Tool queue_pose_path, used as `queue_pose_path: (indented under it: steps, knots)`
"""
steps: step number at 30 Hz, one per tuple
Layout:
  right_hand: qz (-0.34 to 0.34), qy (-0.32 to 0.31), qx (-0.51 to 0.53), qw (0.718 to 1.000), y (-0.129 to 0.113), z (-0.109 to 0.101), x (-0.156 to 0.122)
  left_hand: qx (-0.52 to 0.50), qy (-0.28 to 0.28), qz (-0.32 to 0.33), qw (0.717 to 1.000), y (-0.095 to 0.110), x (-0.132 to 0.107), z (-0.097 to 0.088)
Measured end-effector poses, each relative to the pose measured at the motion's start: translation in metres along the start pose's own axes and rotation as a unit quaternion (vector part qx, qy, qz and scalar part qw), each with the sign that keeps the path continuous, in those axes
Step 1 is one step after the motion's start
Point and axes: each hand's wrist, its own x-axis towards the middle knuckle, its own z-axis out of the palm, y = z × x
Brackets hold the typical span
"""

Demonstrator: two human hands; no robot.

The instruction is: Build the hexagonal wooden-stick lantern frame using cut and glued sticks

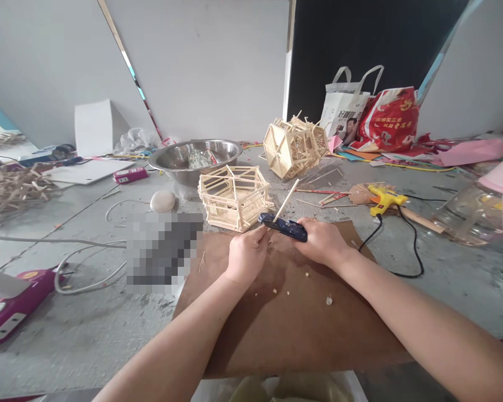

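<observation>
My right hand [322, 240] is closed around a dark blue hand tool [291, 228], whose exact kind I cannot make out. A thin pale wooden stick [286, 200] slants up and right from the tool's far end. My left hand [248, 252] is closed in a pinch at the stick's lower end, right beside the tool's tip. Just beyond both hands stands an open hexagonal frame of wooden sticks [235, 201]. Below them lies a brown board [302, 329] with several small pale scraps [307, 274] on it.
Further back are a finished-looking stick lantern shape [293, 146] and a metal bowl [195, 162]. To the right lie a yellow glue gun [385, 200] with its black cord and a clear jar [469, 215]. Purple power strips [20, 301] and cables occupy the left; bags [388, 120] stand behind.
</observation>
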Motion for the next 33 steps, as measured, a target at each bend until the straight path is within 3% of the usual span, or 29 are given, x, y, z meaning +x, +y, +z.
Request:
queue_pose_path:
  steps: [11, 21, 29, 33]
  knots:
    - [0.018, -0.058, -0.035, 0.998, -0.003, -0.006, 0.003, -0.040, -0.020, -0.038, 0.998, -0.002, 0.003, 0.003]
    - [0.038, -0.103, -0.035, 0.993, -0.002, -0.008, 0.006, -0.059, -0.079, -0.071, 0.993, -0.004, 0.005, 0.007]
    - [0.031, -0.232, -0.004, 0.972, 0.003, -0.013, 0.014, -0.005, -0.110, -0.059, 0.992, -0.003, 0.006, 0.011]
    - [0.041, -0.252, 0.046, 0.966, 0.007, -0.014, 0.020, -0.006, -0.116, -0.046, 0.992, -0.006, 0.006, 0.012]
